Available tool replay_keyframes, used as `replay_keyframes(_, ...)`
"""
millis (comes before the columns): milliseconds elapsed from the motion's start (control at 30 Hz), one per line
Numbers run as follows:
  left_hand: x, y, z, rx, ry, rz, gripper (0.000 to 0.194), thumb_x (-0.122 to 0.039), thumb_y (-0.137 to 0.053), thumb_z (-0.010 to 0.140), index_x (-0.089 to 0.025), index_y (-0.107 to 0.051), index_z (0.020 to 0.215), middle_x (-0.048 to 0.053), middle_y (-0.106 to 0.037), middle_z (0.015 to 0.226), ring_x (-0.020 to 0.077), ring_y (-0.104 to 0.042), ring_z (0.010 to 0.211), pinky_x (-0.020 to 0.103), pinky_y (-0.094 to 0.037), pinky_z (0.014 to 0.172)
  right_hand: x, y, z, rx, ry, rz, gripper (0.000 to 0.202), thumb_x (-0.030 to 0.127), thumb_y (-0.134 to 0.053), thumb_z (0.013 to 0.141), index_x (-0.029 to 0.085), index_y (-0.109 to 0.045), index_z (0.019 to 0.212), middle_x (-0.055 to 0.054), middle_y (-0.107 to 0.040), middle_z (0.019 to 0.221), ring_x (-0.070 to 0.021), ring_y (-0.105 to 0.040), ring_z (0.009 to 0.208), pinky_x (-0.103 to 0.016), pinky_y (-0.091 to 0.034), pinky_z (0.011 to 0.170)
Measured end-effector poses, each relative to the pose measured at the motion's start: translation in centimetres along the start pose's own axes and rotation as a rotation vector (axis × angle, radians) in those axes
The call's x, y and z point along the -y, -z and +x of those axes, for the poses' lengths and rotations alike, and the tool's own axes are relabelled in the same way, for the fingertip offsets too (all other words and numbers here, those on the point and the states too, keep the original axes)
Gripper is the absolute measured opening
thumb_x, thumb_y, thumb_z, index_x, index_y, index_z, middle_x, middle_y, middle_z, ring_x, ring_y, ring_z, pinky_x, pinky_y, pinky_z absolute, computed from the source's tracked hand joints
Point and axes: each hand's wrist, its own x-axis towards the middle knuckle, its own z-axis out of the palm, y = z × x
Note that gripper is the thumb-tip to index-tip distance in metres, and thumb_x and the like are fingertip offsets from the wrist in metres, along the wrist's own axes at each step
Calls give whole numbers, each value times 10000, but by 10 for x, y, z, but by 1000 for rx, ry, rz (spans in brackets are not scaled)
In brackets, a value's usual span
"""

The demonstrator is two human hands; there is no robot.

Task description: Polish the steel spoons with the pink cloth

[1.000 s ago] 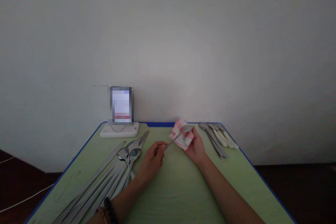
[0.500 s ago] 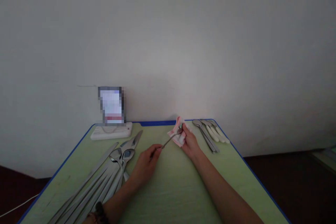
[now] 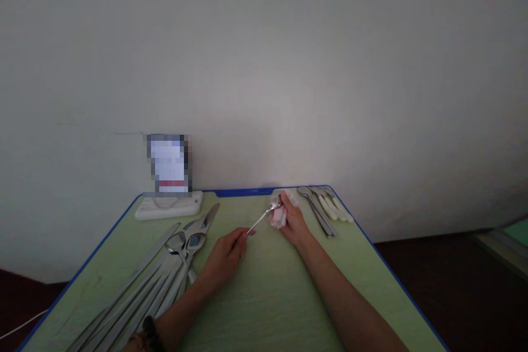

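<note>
My left hand is closed around the handle end of a metal spoon, which slants up to the right. The spoon's bowl lies against a pink and white cloth in my right hand. The fingers of that hand are closed on the cloth, with the thumb at the bowl's edge; some fingers are hidden behind the cloth. Left of my left forearm lies a pile of metal cutlery, with spoons and knives in it. Past my right hand rest several pieces of cutlery, some with white handles.
The green table has a blue edge and stands against a grey wall. At its back left a phone with a blurred screen leans upright on a white stand. A white cable runs beyond the left edge.
The cloth, spread out before, is now bunched closer around the spoon's bowl in my right hand. The spoon has turned a little and looks brighter. The whole view has shifted slightly.
</note>
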Motion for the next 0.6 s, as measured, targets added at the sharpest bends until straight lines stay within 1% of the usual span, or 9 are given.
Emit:
replay_keyframes(100, 0, 2, 1, -11, -12, 22, 425, -431, -353, 854, -145, -619, 1021, -37, -431, 563, 136, -413, 538, 221, -293, 509, -1, -1, -1, -11, 12, 5, 124, 266, -673, 723, 169, -596, 739, 49, -620, 552, -73, -535, 441, -171, -444, 437)
replay_keyframes(200, -5, 3, -1, -9, -20, 98, 398, -402, -343, 859, -156, -625, 993, -20, -499, 586, 154, -459, 565, 235, -324, 543, -1, -2, -2, 4, -22, 3, 155, 284, -673, 720, 170, -619, 810, 46, -628, 565, -79, -526, 426, -183, -442, 415)
replay_keyframes(300, -8, 3, -1, 12, -52, 126, 358, -374, -354, 863, -166, -623, 973, 21, -611, 722, 176, -538, 667, 255, -374, 629, 0, -3, -2, 24, -68, -5, 210, 305, -664, 727, 168, -632, 882, 35, -641, 590, -85, -528, 424, -190, -445, 399)
replay_keyframes(367, -8, 3, -1, 28, -82, 116, 339, -362, -360, 866, -167, -619, 969, 43, -642, 821, 188, -562, 753, 267, -391, 696, 0, -3, -2, 20, -77, -3, 204, 304, -660, 732, 165, -636, 881, 28, -649, 606, -91, -543, 440, -195, -457, 411)
replay_keyframes(433, -5, 3, -1, 34, -89, 106, 343, -362, -352, 873, -166, -612, 981, 43, -640, 827, 187, -560, 764, 268, -395, 697, 0, -3, -2, 7, -88, 18, 193, 305, -641, 751, 162, -638, 881, 16, -666, 642, -98, -564, 471, -200, -471, 431)
replay_keyframes(500, -2, 3, 0, 20, -77, 94, 354, -371, -348, 874, -164, -601, 1009, 26, -614, 761, 174, -542, 709, 257, -389, 643, 0, -2, 0, -6, -114, 69, 202, 323, -592, 791, 168, -635, 914, 0, -690, 712, -110, -592, 517, -223, -500, 479)
replay_keyframes(600, 0, 3, 1, -48, -30, 50, 393, -392, -332, 879, -150, -574, 1072, -23, -501, 606, 146, -468, 572, 233, -336, 524, 0, 0, 3, -32, -150, 157, 244, 361, -499, 848, 176, -621, 952, -28, -712, 820, -150, -644, 635, -306, -545, 617)
